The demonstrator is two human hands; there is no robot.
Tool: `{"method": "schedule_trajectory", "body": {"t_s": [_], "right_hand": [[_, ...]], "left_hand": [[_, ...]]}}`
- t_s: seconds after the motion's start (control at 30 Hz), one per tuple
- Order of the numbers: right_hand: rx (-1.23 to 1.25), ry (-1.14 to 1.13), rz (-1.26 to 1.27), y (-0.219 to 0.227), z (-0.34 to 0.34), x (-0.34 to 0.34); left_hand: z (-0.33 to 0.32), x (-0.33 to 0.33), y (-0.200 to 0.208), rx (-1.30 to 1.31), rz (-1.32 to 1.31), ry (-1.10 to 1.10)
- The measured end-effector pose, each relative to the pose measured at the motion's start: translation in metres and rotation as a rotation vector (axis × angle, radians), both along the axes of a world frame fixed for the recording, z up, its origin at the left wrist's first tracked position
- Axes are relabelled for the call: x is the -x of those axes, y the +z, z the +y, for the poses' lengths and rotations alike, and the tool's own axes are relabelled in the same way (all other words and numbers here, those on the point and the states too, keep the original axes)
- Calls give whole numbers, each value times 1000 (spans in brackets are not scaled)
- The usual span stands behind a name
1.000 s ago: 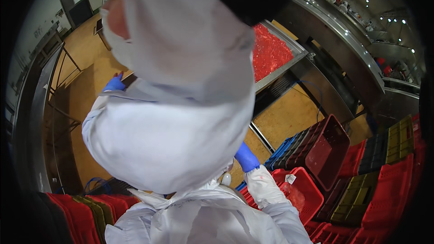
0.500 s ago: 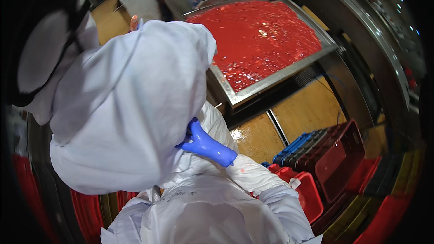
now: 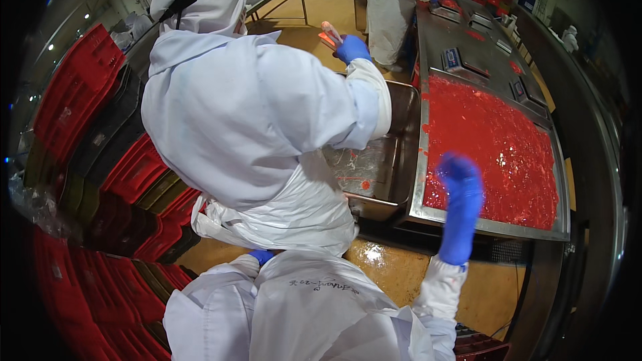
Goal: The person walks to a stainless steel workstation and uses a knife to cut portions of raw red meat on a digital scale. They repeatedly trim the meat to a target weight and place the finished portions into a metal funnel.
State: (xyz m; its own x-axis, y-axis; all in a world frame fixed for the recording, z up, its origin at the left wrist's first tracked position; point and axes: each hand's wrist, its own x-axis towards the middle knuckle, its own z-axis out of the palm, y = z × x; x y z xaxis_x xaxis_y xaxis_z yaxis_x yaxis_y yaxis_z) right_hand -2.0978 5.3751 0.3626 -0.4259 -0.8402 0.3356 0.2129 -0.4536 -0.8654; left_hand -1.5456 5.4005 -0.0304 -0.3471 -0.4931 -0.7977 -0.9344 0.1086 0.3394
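Observation:
My right hand [image 3: 461,190], in a blue glove, is raised in front of the near edge of a metal-rimmed table [image 3: 461,222]. On that table lies a wet, glossy red mass [image 3: 495,154] that looks like raw meat. The hand's fingers seem bent but are smeared by motion, and nothing shows in them. Of my left hand [image 3: 261,256] only a bit of blue glove appears, low beside the white apron of a co-worker [image 3: 234,107]; its fingers are hidden. The co-worker's gloved hand [image 3: 352,49] holds up pinkish-orange pieces.
A deep metal tub [image 3: 401,160] adjoins the table, beyond the co-worker. Scales [image 3: 461,63] stand past the red mass. Stacked red and dark crates [image 3: 80,87] line the left side. Another person [image 3: 394,10] works farther back. The yellowish floor [image 3: 374,261] has wet, shiny patches.
My view has swung left, so the table now appears farther right. My right hand has left the co-worker's coat and risen toward the table. The co-worker's raised hand and the tub have come into view.

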Motion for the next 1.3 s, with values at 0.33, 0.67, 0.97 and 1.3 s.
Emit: {"method": "schedule_trajectory", "body": {"t_s": [0.33,0.67,0.97,1.3], "right_hand": [[884,-777,330,123,-35,-85],[101,517,940,11,-39,-61],[-546,320,509,-40,69,126],[-568,-107,344,-43,232,294]], "left_hand": [[-306,372,295,1438,169,-450],[-364,480,344,1627,-182,-494],[-341,478,322,1556,1,-756],[-283,442,342,1476,-538,-986]]}}
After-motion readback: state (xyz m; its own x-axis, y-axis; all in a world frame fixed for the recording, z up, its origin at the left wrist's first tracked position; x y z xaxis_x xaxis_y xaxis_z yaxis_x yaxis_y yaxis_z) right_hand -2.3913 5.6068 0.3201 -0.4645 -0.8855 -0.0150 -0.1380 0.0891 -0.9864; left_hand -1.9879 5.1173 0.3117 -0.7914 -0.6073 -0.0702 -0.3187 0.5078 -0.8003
